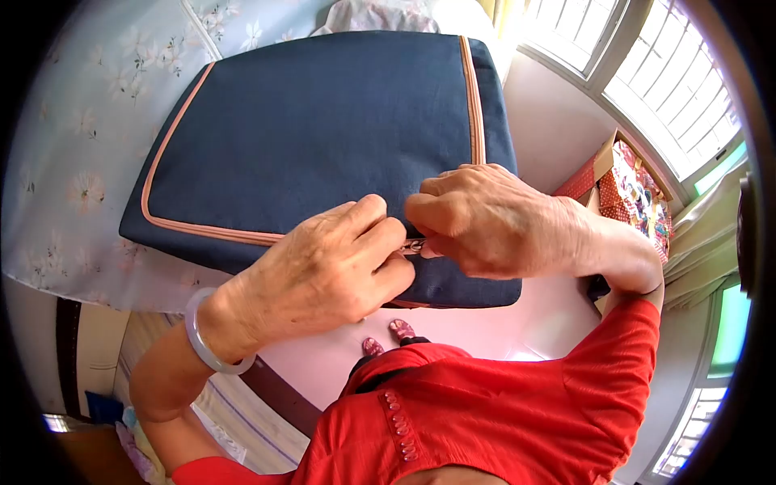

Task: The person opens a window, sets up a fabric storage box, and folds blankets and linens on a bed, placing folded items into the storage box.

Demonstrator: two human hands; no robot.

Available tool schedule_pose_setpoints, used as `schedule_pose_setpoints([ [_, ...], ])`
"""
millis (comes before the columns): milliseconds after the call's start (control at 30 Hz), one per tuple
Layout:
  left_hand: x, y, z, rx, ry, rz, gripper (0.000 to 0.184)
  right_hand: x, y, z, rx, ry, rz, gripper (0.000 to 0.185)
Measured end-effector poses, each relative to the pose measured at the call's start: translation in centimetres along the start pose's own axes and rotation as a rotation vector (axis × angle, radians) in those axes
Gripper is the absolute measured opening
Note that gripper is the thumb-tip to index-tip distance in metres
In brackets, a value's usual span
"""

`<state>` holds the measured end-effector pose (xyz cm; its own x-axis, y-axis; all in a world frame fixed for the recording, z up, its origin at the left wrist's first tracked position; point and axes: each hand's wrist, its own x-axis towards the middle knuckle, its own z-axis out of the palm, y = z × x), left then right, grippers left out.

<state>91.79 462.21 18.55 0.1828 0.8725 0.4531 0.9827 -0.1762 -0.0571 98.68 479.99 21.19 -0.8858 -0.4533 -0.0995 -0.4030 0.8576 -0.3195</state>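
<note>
A large dark blue fabric storage bag [323, 121] lies on the flower-patterned cover, its top flat and full. Pink zipper [210, 232] tape runs round the edge of its lid. At the front edge, toward the right corner, my left hand [323, 263] is closed in a pinch on the zipper. My right hand [493, 222] pinches the same zipper just beside it, fingers curled down. Metal zipper pulls [414, 246] show in the small gap between the hands. My fingertips are mostly hidden behind my knuckles.
The flower-patterned cover [81, 162] spreads under the bag and to the left. A red dotted box [634, 186] with colourful contents stands at the right, below barred windows [679, 81]. Curtains [703, 242] hang beside it. Pink floor [501, 331] shows below the bag's front edge.
</note>
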Motion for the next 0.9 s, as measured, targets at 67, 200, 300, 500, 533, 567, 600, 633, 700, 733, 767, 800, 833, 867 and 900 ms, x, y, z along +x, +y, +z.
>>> schedule_pose_setpoints([
  [67, -0.4, -0.6, -0.4, 0.095, 0.045, 0.121, 0.011, -0.4, -0.4, 0.3, -0.123, 0.132, -0.072, 0.01],
  [200, -2.8, -1.8, -2.9, 0.233, -0.12, 0.142, 0.015, -1.6, -0.2, -0.3, -0.195, 0.106, 0.043, 0.007],
  [300, -6.9, -3.3, -5.6, 0.365, -0.222, 0.041, 0.014, -3.0, 1.7, -1.0, -0.206, 0.161, 0.172, 0.009],
  [500, -14.5, -7.4, -10.2, 0.484, -0.18, -0.197, 0.013, -1.9, 4.4, -4.1, -0.233, 0.081, 0.568, 0.022],
  [533, -16.0, -7.8, -10.7, 0.537, -0.212, -0.244, 0.012, -1.5, 5.8, -4.6, -0.258, 0.091, 0.56, 0.022],
  [567, -17.4, -8.0, -11.2, 0.55, -0.213, -0.292, 0.011, -1.2, 7.4, -5.0, -0.284, 0.1, 0.55, 0.021],
  [600, -18.8, -8.0, -11.7, 0.562, -0.213, -0.343, 0.011, -0.8, 8.8, -5.4, -0.33, 0.121, 0.517, 0.017],
  [633, -19.7, -8.0, -11.9, 0.573, -0.215, -0.396, 0.01, -0.3, 10.2, -5.8, -0.376, 0.141, 0.483, 0.014],
  [700, -20.3, -7.8, -11.3, 0.562, -0.167, -0.396, 0.01, 1.4, 13.2, -6.4, -0.455, 0.185, 0.389, 0.011],
  [733, -20.3, -7.7, -10.9, 0.551, -0.147, -0.4, 0.009, 2.3, 14.8, -6.7, -0.49, 0.206, 0.329, 0.01],
  [767, -20.2, -7.6, -10.3, 0.518, -0.109, -0.436, 0.009, 3.0, 15.2, -7.1, -0.524, 0.224, 0.266, 0.01],
  [800, -19.9, -7.5, -9.7, 0.489, -0.07, -0.47, 0.009, 4.1, 14.7, -7.9, -0.485, 0.088, 0.426, 0.007],
  [833, -19.6, -7.4, -9.4, 0.461, -0.03, -0.505, 0.009, 4.7, 15.5, -8.2, -0.522, 0.159, 0.433, 0.006],
  [867, -19.4, -7.2, -9.5, 0.473, -0.024, -0.553, 0.009, 5.7, 17.2, -8.0, -0.557, 0.227, 0.437, 0.007],
  [900, -19.5, -7.1, -9.5, 0.479, -0.031, -0.566, 0.009, 6.8, 19.0, -7.9, -0.59, 0.292, 0.438, 0.009],
])
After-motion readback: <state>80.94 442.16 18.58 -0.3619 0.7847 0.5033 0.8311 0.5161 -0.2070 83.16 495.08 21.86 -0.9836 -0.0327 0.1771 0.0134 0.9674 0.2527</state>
